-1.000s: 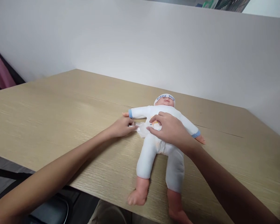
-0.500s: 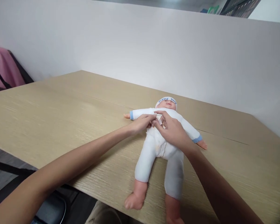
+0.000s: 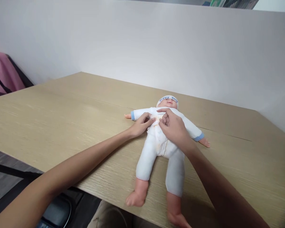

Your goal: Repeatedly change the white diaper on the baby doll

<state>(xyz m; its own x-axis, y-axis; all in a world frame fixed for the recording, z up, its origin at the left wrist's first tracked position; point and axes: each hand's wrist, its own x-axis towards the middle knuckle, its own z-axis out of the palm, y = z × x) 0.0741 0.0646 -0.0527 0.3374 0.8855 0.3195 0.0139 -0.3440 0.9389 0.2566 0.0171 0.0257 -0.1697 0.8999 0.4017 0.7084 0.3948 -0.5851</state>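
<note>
A baby doll (image 3: 156, 152) in a white suit with blue cuffs and a white cap lies on its back on the wooden table (image 3: 61, 120), feet over the near edge. A white diaper (image 3: 159, 144) wraps its hips. My left hand (image 3: 140, 126) pinches the diaper's tab at the doll's waist, on the doll's left side as I see it. My right hand (image 3: 172, 126) rests on the doll's belly, its fingers curled and pressing the diaper's top edge. Both hands meet at the waist.
A plain white wall runs behind the table. A pink cloth over a dark chair (image 3: 2, 77) shows at the far left. Below the table's near edge lies a dark seat (image 3: 54, 212) and my lap.
My left hand drew the diaper's side tab in from the table onto the doll's waist. My right hand shifted slightly up the belly. The loose flap is now closed against the body.
</note>
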